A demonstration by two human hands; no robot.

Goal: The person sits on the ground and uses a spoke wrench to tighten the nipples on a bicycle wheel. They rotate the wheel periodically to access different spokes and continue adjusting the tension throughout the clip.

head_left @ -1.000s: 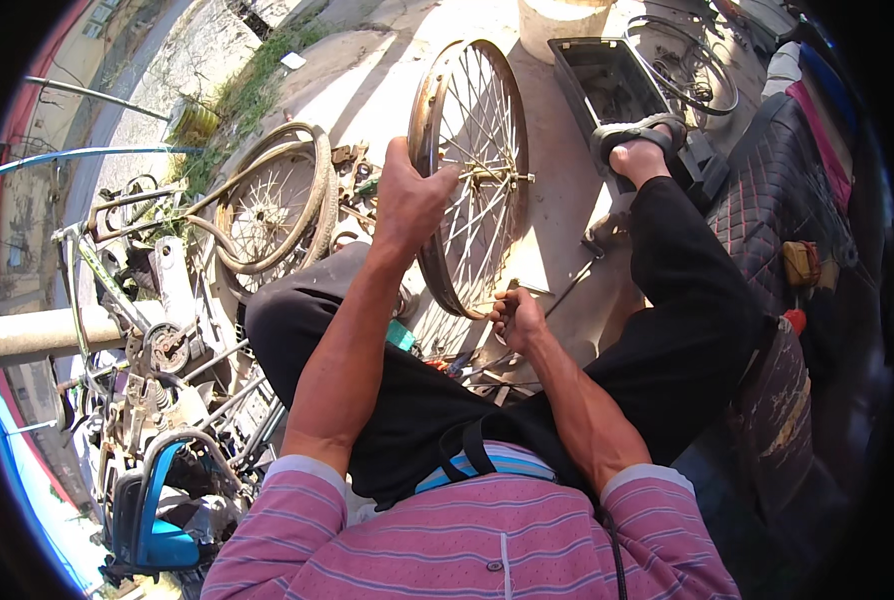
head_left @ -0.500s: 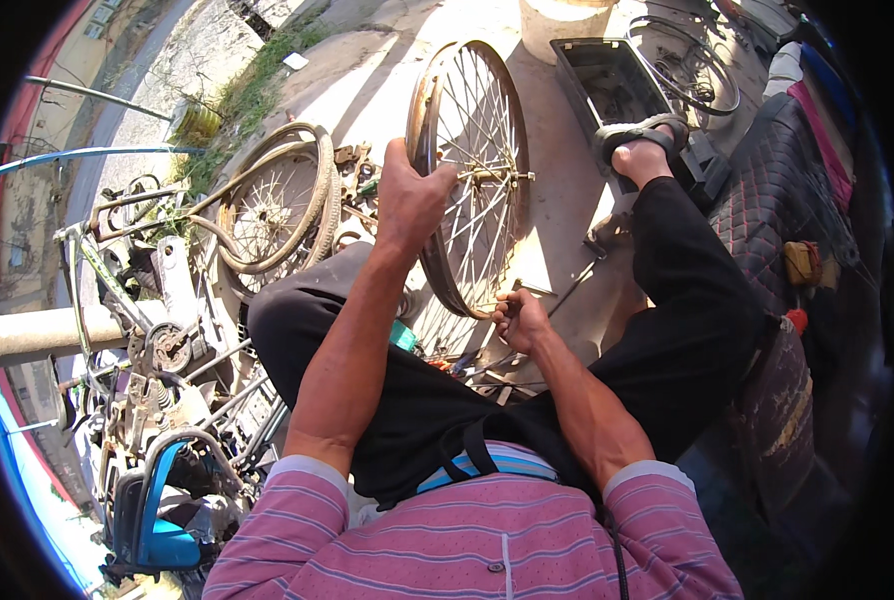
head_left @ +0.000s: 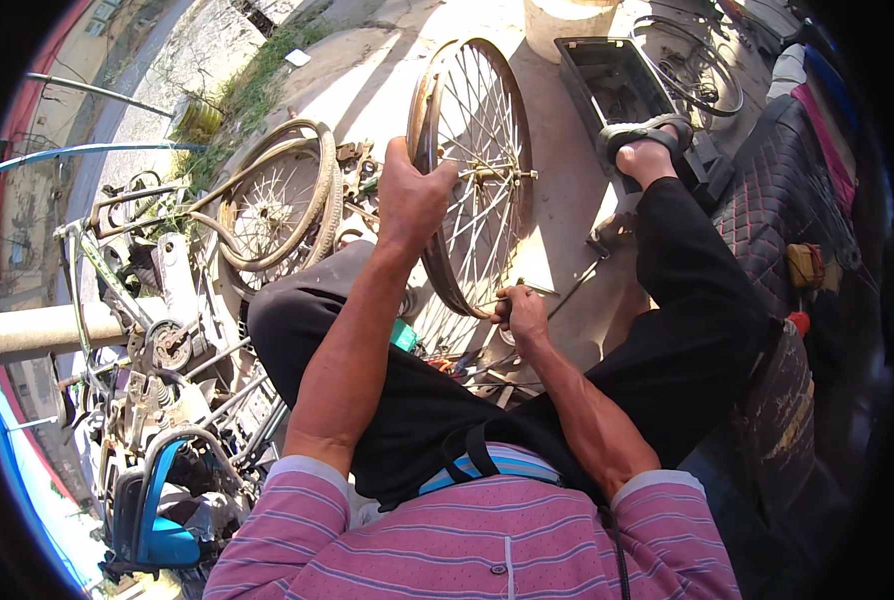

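Observation:
A rusty bicycle wheel (head_left: 519, 110) with many spokes stands upright and slightly tilted between my legs. My left hand (head_left: 412, 195) is wrapped round the left side of its rim, the thumb reaching over toward the spokes. At the bottom of the rim, my right hand (head_left: 523, 312) has its fingers pinched together close to the metal. Something small and dark shows at those fingertips, too little of it to name. The hub and axle (head_left: 497, 175) sit in the middle of the wheel, to the right of my left thumb.
More old wheels (head_left: 277, 195) lean at the left beside a heap of bicycle frames and parts (head_left: 172, 350). Ahead on the right lie a black open box (head_left: 607, 85) and a tyre (head_left: 732, 85). A quilted dark seat cover (head_left: 772, 200) stands right of my sandalled foot (head_left: 647, 140).
My right hand has turned a little at the lower rim, its fingers tilting upward. The wheel and my left hand look almost the same.

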